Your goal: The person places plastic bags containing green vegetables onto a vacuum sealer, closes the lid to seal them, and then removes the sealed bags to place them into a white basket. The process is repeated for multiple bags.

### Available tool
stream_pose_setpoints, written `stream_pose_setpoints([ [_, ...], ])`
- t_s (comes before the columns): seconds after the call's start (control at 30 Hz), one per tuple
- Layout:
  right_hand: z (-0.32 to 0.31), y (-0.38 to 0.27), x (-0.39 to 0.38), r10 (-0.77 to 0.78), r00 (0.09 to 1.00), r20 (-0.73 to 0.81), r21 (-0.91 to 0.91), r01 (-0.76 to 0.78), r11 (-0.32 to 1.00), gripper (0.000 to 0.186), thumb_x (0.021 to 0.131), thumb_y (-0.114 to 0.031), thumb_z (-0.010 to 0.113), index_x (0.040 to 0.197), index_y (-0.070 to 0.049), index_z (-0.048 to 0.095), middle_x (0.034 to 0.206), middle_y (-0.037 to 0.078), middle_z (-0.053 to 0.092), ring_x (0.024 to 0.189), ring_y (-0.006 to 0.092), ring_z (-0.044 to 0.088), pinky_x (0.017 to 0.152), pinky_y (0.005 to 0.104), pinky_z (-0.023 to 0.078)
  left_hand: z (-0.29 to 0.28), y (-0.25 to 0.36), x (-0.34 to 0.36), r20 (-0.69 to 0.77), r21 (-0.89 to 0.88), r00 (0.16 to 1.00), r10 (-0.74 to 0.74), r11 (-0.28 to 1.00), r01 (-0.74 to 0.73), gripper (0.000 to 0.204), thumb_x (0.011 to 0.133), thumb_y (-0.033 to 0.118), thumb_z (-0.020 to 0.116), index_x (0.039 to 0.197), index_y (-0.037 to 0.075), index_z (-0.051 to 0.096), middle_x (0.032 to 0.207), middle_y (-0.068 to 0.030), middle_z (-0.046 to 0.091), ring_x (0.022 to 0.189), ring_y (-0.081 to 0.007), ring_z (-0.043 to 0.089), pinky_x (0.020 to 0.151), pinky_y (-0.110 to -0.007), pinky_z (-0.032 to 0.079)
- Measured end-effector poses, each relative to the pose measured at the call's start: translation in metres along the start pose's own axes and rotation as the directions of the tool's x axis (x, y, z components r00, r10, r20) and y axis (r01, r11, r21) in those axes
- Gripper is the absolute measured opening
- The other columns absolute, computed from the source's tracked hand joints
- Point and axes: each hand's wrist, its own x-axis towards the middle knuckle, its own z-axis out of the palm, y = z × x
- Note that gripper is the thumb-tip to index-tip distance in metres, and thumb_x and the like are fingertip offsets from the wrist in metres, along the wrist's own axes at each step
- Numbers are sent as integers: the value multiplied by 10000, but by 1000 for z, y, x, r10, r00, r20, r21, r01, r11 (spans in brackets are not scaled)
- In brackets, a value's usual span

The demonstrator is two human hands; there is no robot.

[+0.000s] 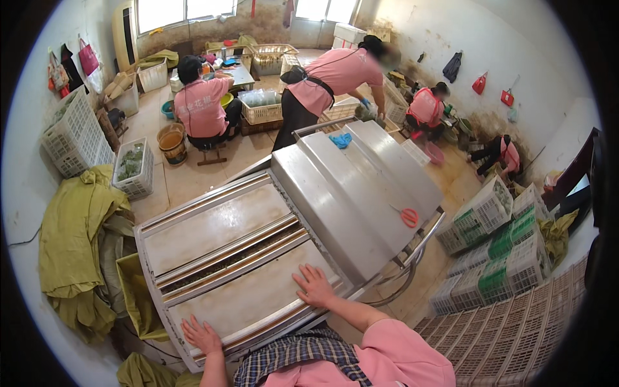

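My left hand (202, 336) lies with spread fingers on the near left corner of a long steel machine (242, 293). My right hand (314, 286) rests flat, fingers apart, toward the right end of the same near panel. Neither hand holds anything. Between the near panel and a second flat panel (216, 226) runs a slot (232, 261) with brown strips and dark green bits in it. A raised steel hood (348, 200) covers the machine's right part. On the hood lie red-handled scissors (409, 217) and a crumpled blue glove (340, 140).
Olive woven sacks (77, 238) are heaped at left, near a white crate of greens (133, 169). Stacked crates (503, 258) stand at right. A co-worker (335, 80) bends beyond the hood; another (200, 103) sits behind a bucket (173, 143). More people crouch at far right.
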Motion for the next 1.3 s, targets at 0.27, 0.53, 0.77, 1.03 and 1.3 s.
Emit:
stream_pose_setpoints([
  [0.27,2,0,0,34,996,82,-43,-30,999,600,864,-400,553,1414,-199,421,1491,154,329,1386,335,271,1119,506,192,-7,6,2,59,-13,997,-49,999,49,544,905,224,564,1396,88,375,1517,-170,240,1421,-334,185,1124,-497,171],
  [0.53,3,0,-1,13,999,44,-28,-12,1000,592,865,-372,554,1411,-186,422,1488,166,328,1381,344,277,1116,513,208,-15,11,0,74,0,996,-54,999,54,547,921,235,559,1408,90,358,1525,-166,213,1427,-330,161,1129,-496,161],
  [0.77,4,-1,-2,16,999,38,-36,-15,999,589,858,-356,561,1399,-168,427,1479,179,334,1373,355,284,1108,516,218,-13,9,-1,50,-43,999,-11,999,13,531,931,232,547,1411,97,362,1526,-165,206,1426,-337,157,1127,-504,160],
  [1.03,11,1,4,64,998,25,52,-65,997,587,819,-326,594,1368,-166,462,1466,174,350,1375,349,286,1112,506,216,-21,16,9,14,-133,1000,18,991,-16,506,927,200,523,1402,79,397,1505,-180,259,1399,-379,210,1115,-512,188],
  [1.3,29,-17,29,392,915,93,222,-403,888,494,743,-232,646,1218,-109,583,1371,189,459,1321,376,375,1074,458,339,-44,88,33,-111,-662,956,271,697,-274,445,967,165,448,1382,8,412,1465,-194,317,1309,-363,381,1056,-443,326],
])
